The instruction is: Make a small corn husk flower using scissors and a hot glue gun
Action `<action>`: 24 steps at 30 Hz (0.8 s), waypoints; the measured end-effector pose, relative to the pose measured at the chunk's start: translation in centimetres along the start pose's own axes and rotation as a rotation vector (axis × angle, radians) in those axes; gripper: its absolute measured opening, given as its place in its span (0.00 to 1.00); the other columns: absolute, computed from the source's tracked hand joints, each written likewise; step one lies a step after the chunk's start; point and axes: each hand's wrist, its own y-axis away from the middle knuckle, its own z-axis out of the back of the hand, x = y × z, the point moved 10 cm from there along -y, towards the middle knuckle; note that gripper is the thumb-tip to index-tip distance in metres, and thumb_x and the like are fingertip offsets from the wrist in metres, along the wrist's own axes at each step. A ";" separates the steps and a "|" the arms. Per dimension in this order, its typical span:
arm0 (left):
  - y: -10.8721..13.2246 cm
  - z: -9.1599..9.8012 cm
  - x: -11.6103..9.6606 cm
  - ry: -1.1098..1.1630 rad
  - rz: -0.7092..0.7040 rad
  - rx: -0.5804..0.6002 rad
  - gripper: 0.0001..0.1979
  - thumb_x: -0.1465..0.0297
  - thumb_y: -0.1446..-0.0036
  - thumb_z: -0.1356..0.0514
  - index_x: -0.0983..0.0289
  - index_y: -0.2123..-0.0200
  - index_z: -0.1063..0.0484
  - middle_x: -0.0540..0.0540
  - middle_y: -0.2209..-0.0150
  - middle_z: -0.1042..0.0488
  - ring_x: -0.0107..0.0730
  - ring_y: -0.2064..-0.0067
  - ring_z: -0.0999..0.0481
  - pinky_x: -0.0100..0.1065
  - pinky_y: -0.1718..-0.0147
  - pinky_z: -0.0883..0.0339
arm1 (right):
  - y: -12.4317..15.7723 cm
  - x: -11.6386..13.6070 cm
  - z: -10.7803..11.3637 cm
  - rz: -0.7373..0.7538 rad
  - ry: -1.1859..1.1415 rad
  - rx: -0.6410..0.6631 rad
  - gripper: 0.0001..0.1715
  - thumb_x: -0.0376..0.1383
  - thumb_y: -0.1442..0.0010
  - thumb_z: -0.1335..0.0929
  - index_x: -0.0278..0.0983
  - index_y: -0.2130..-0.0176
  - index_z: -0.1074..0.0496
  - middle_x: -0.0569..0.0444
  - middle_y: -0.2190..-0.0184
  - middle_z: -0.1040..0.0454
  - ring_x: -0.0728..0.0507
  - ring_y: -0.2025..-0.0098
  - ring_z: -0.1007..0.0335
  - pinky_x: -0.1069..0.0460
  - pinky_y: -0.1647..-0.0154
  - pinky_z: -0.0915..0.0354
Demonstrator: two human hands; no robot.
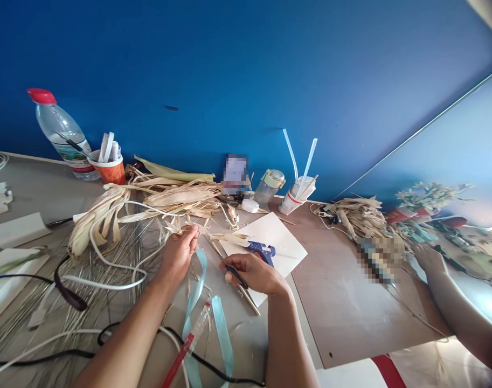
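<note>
My left hand is closed in a pinch on a pale strip of dried corn husk, part of which sticks out to the right of the fingers. My right hand is closed round black-handled scissors, their blades pointing up and left toward the husk; the fingers partly hide them. Just behind the right hand, a blue glue gun lies on a white sheet. A thin stick lies under that hand. Light blue ribbon trails below my left hand.
Dried corn husks are heaped along the blue wall. A bottle, an orange cup of pens, a glass jar and a cup with straws stand behind. White cable loops over thin wires at left. Another person's arm reaches in at right.
</note>
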 end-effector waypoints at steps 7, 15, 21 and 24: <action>0.1 -0.3 0.1 -0.024 0.008 0.023 0.13 0.65 0.58 0.31 0.65 0.79 0.31 0.43 0.84 0.41 0.18 0.82 0.48 0.27 0.81 0.51 | 0.0 0.1 0.3 -0.012 -0.009 -0.033 0.16 0.41 0.43 0.31 0.34 0.57 0.25 0.60 0.80 0.38 0.50 0.76 0.47 0.54 0.75 0.50; 0.2 -0.5 -0.5 -0.082 -0.014 0.022 0.12 0.66 0.58 0.32 0.64 0.81 0.33 0.43 0.86 0.43 0.18 0.83 0.50 0.28 0.82 0.53 | 0.0 -0.4 0.4 -0.004 -0.031 -0.031 0.17 0.41 0.45 0.30 0.36 0.57 0.24 0.61 0.80 0.36 0.51 0.76 0.46 0.55 0.75 0.50; 0.4 -0.9 -0.5 -0.137 -0.015 0.068 0.16 0.65 0.57 0.34 0.62 0.85 0.38 0.42 0.87 0.47 0.19 0.83 0.51 0.29 0.81 0.53 | -0.1 -0.7 0.2 -0.004 -0.069 -0.010 0.17 0.42 0.46 0.29 0.36 0.58 0.24 0.61 0.80 0.36 0.51 0.76 0.45 0.55 0.75 0.49; 0.4 -0.9 -0.4 -0.145 -0.005 0.071 0.16 0.66 0.57 0.34 0.62 0.86 0.39 0.42 0.87 0.46 0.19 0.83 0.51 0.29 0.81 0.53 | -0.1 -0.7 0.1 -0.007 -0.077 -0.002 0.17 0.42 0.46 0.29 0.36 0.58 0.24 0.61 0.81 0.36 0.51 0.77 0.46 0.55 0.75 0.49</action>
